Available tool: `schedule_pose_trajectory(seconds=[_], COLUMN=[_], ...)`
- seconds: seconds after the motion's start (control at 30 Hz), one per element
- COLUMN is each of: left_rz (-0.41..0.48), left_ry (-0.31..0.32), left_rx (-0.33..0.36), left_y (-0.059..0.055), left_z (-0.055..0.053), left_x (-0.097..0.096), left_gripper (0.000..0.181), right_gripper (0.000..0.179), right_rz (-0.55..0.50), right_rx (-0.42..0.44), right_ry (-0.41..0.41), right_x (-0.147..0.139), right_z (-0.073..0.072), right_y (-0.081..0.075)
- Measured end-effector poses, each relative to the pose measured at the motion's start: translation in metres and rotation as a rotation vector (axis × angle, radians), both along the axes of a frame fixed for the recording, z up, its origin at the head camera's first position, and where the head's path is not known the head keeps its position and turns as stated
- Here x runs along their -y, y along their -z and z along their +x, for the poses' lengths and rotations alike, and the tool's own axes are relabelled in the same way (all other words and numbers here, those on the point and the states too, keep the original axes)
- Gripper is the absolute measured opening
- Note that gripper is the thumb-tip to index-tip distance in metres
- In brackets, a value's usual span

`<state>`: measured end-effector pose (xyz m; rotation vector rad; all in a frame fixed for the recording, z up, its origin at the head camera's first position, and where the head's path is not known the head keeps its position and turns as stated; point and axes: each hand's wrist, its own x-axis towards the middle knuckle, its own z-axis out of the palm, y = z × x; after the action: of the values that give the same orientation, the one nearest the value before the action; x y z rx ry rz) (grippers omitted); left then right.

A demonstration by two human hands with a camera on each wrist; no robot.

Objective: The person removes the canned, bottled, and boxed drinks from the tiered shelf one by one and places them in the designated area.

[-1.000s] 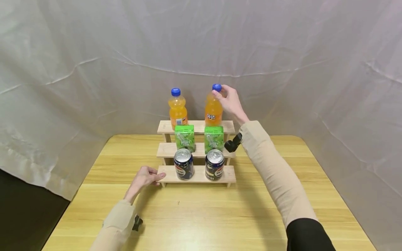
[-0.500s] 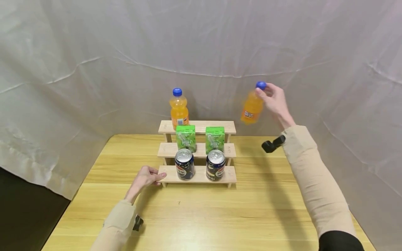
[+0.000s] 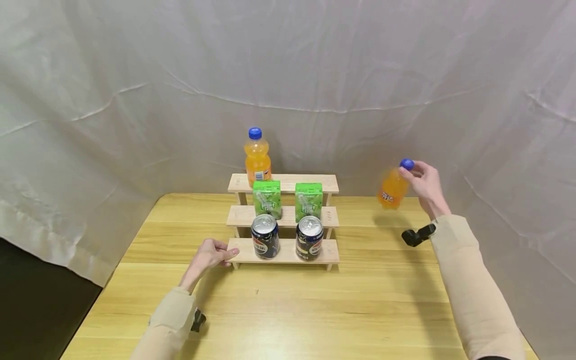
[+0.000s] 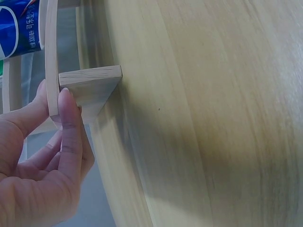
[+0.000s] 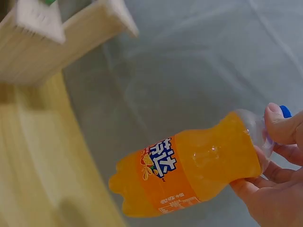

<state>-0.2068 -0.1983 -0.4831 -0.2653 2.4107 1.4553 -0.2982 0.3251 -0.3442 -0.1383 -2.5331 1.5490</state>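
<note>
My right hand (image 3: 427, 186) grips an orange soda bottle (image 3: 393, 189) by its neck, just under the blue cap, to the right of a three-tier wooden shelf (image 3: 330, 250). The bottle tilts, its base toward the lower left, above the table. In the right wrist view, thumb and fingers close round the clear neck of the bottle (image 5: 189, 165). My left hand (image 3: 210, 256) pinches the left end of the lowest shelf board; in the left wrist view the thumb lies on one face of that board (image 4: 52, 61) and fingers on the other.
A second orange soda bottle (image 3: 258, 162) stands on the top tier at left. Two green drink cartons (image 3: 267, 200) occupy the middle tier, two dark cola cans (image 3: 265, 237) the lowest. Behind the wooden table (image 3: 288, 310) hangs a grey cloth (image 3: 288, 75).
My right hand has lifted the soda bottle off the top tier's right side, carried it right, then lowered it toward the table. The left hand keeps its place on the shelf.
</note>
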Motion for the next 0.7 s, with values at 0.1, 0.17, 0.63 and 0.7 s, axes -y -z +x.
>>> schedule_pose_trajectory(seconds=[0.1, 0.17, 0.63, 0.7], left_rz=[0.008, 0.016, 0.022, 0.018], left_ry=[-0.007, -0.009, -0.017, -0.015], left_rx=[-0.001, -0.002, 0.007, 0.006], left_y=[0.000, 0.000, 0.001, 0.001], left_z=[0.000, 0.000, 0.000, 0.000], left_x=[0.000, -0.001, -0.001, -0.001], left_gripper=[0.060, 0.059, 0.061, 0.061], right_gripper=[0.063, 0.065, 0.063, 0.062], right_rz=[0.001, -0.009, -0.039, -0.031], right_rx=[0.043, 0.068, 0.152, 0.153], right_ry=[0.012, 0.017, 0.032, 0.034], right_x=[-0.008, -0.012, -0.024, -0.024], right_z=[0.002, 0.003, 0.007, 0.007], right_y=[0.019, 0.030, 0.077, 0.080])
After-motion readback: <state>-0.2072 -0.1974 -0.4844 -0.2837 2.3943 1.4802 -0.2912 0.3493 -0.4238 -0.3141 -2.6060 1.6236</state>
